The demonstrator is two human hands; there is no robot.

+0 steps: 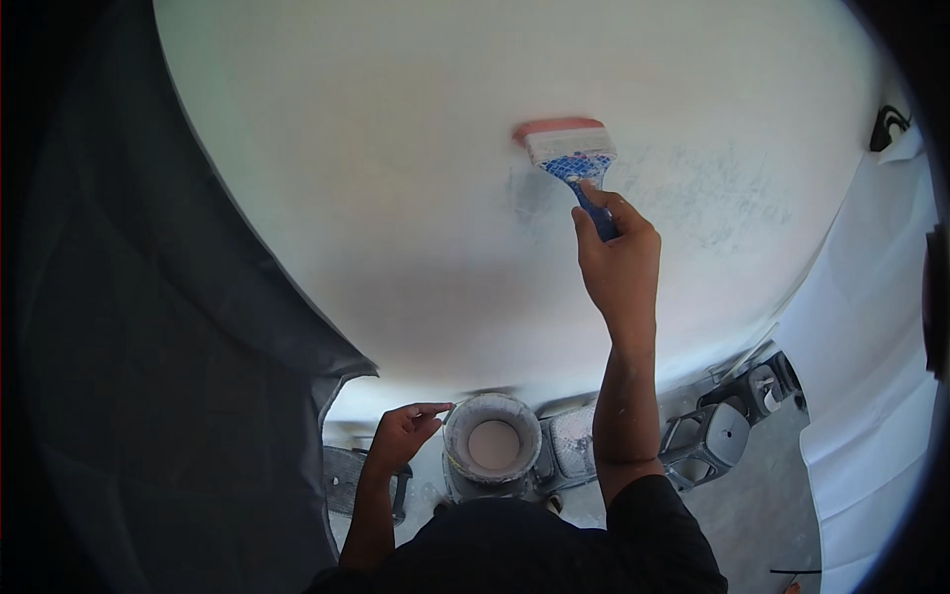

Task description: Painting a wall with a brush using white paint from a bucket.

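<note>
My right hand (620, 237) grips the blue handle of a wide flat brush (575, 152), whose reddish bristle edge meets the pale wall (415, 185). Dark bluish-grey patches show on the wall below the brush and to its right. Low in front of me, my left hand (404, 434) is beside a round bucket (527, 438), its index fingertip at the rim and no tool in it. Whether that fingertip touches the bucket or its thin handle cannot be told. Pale pinkish liquid (493, 445) lies inside the bucket.
Grey plastic stools (727, 434) stand along the foot of the wall at the right, and a paint-spattered one (579, 445) is beside the bucket. Another dark stool (345, 479) is at the lower left. A dark cloth sheet (185, 334) hangs left, a white sheet (868, 334) right.
</note>
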